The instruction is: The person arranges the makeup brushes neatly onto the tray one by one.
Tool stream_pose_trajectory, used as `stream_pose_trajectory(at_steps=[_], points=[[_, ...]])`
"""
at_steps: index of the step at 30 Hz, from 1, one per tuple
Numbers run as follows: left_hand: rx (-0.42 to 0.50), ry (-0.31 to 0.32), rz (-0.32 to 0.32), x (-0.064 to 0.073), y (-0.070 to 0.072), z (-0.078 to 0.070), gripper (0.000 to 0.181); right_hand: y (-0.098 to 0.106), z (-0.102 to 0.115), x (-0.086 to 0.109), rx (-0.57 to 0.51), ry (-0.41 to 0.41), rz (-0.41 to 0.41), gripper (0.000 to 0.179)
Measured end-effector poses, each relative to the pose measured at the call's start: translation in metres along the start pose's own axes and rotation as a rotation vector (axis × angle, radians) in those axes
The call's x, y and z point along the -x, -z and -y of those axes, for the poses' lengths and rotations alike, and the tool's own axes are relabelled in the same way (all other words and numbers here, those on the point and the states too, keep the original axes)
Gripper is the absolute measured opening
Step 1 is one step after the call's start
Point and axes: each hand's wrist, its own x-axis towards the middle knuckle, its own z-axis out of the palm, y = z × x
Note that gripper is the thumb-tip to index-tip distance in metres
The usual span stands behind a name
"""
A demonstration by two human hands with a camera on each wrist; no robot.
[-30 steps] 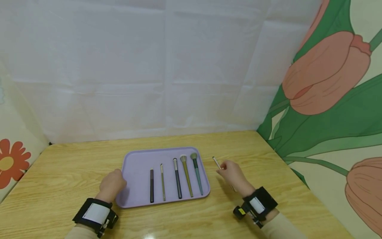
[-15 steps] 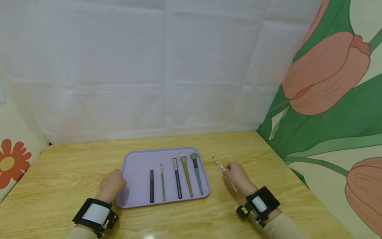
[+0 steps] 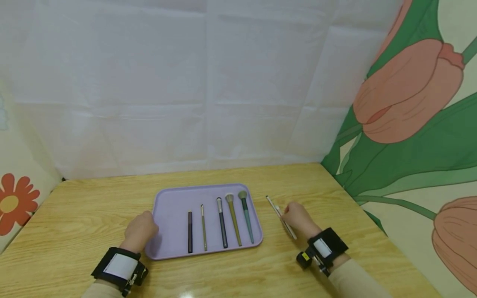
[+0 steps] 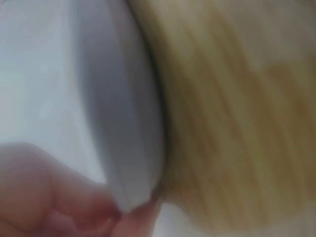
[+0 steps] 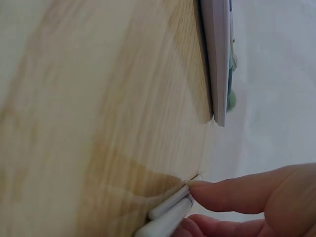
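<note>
A lilac tray [image 3: 169, 203] lies mid-table and carries several makeup brushes side by side, from a short dark one [image 3: 190, 231] to a teal-handled one [image 3: 246, 219]. My left hand [image 3: 143, 227] holds the tray's near left rim; the blurred left wrist view shows fingertips [image 4: 59, 202] against that rim [image 4: 123, 123]. To the right of the tray a thin white brush [image 3: 275, 207] lies on the wood. My right hand [image 3: 287, 216] pinches this white stick [image 5: 170, 212] between finger and thumb near its middle.
The wooden table [image 3: 93, 198] is closed in by a white cloth wall behind and a tulip-printed panel [image 3: 410, 124] on the right. In the right wrist view the tray's edge [image 5: 217, 59] and a green brush head [image 5: 231, 98] stand beyond the hand.
My right hand has slid back toward me along the white brush, uncovering more of its far end. The left hand and the tray have stayed still.
</note>
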Motion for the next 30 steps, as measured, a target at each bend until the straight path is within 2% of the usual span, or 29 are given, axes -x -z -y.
stream_pose_trajectory(at_steps=[9, 16, 25, 30], points=[[0.004, -0.010, -0.003, 0.001, 0.000, -0.001, 0.016, 0.002, 0.000, -0.004, 0.009, 0.026, 0.014, 0.008], [0.001, -0.002, -0.001, 0.000, -0.001, 0.000, 0.016, 0.004, -0.004, -0.009, -0.043, 0.070, 0.043, 0.009], [-0.009, -0.008, -0.003, -0.004, -0.004, 0.002, 0.016, 0.006, -0.009, -0.010, -0.133, 0.032, 0.070, 0.005], [-0.009, -0.018, -0.013, -0.005, -0.004, 0.004, 0.017, 0.011, -0.011, -0.009, -0.134, 0.008, 0.083, 0.012]])
